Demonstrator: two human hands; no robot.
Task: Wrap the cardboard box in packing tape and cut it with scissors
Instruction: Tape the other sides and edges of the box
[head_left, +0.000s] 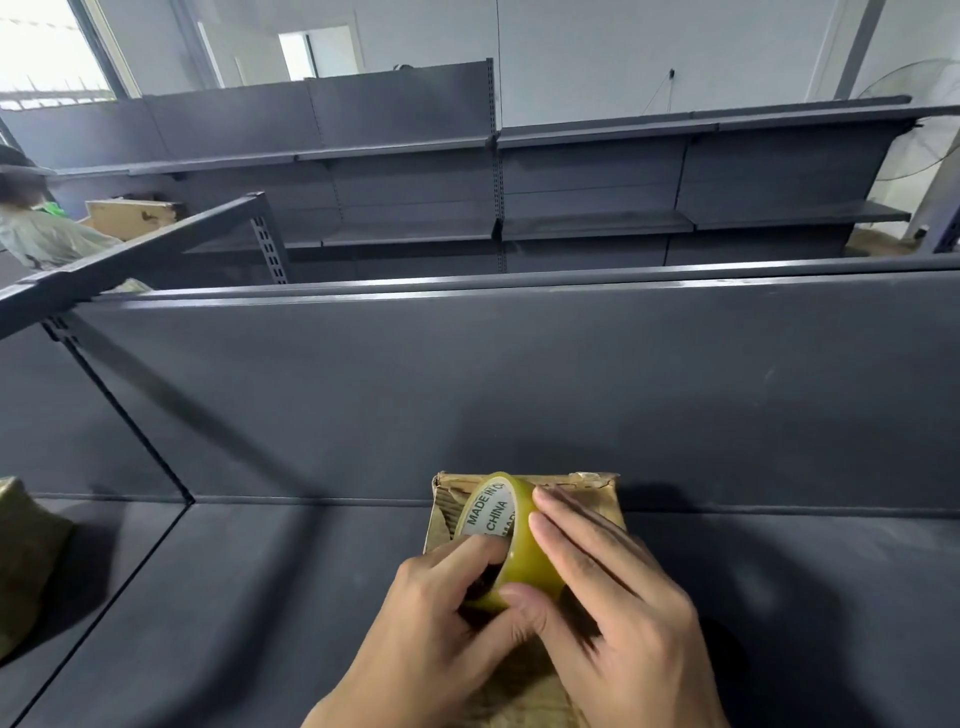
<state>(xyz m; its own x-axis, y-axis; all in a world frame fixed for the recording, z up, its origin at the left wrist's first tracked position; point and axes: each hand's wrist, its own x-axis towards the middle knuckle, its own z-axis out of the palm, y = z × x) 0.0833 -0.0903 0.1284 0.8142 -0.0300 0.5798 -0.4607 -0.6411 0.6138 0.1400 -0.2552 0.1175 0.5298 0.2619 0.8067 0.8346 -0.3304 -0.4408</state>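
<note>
the tape roll (522, 556) is held on edge atop the cardboard box (592, 491), which lies on the dark shelf (260, 597). the left hand (441, 618) is curled into the roll's core; the right hand (618, 613) pinches its rim, fingers straight, thumb underneath.

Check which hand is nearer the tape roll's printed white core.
Left. The left hand grips the tape roll with fingers at the lower edge of its printed white core; the right hand lies on the roll's yellow outer band, beside the core.
</note>
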